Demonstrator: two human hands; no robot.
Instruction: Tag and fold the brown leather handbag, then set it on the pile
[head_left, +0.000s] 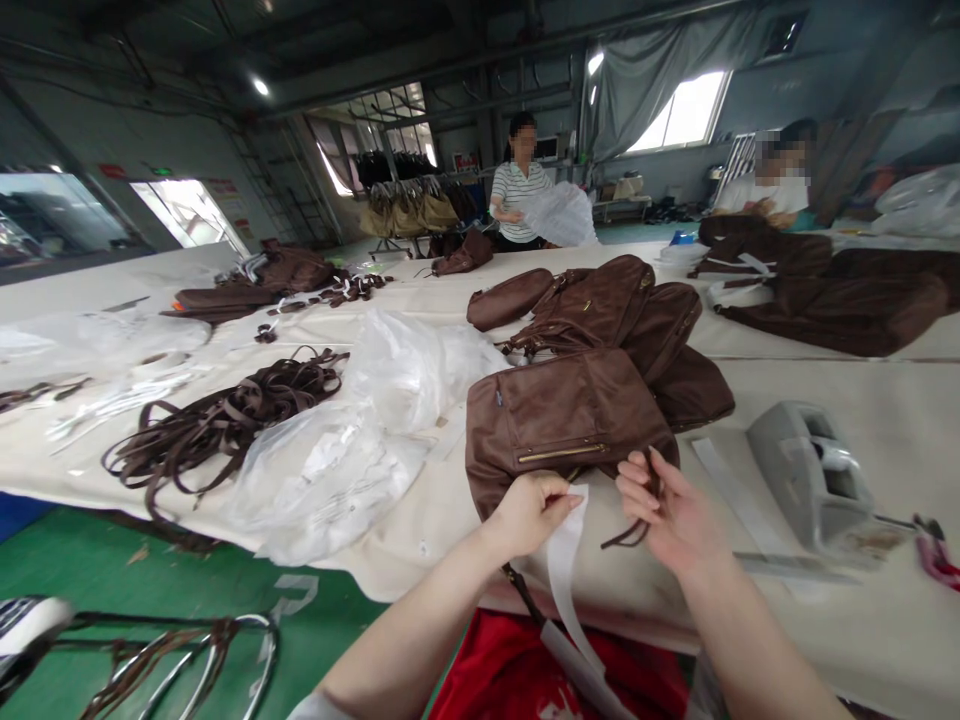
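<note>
A brown handbag (pixel 566 405) with a gold zipper lies on the table in front of me. Between the thumb and fingers of my left hand (pixel 529 512) is the upper end of a white strip (pixel 564 570), which hangs down toward my lap. Below it a dark strap (pixel 525 592) runs off the table edge into a white wrapping (pixel 581 672). My right hand (pixel 671 510) is at the bag's lower right corner, fingers curled on a thin brown strap (pixel 626 538) whose end dangles below; the grip itself is partly hidden.
More brown bags (pixel 600 305) lie behind. Clear plastic bags (pixel 337 470) and a heap of brown straps (pixel 225 420) are on the left. A grey tape dispenser (pixel 806 470) stands right, near pink-handled scissors (pixel 934 555). Two people work across the table; a metal-framed chair (pixel 202 660) is lower left.
</note>
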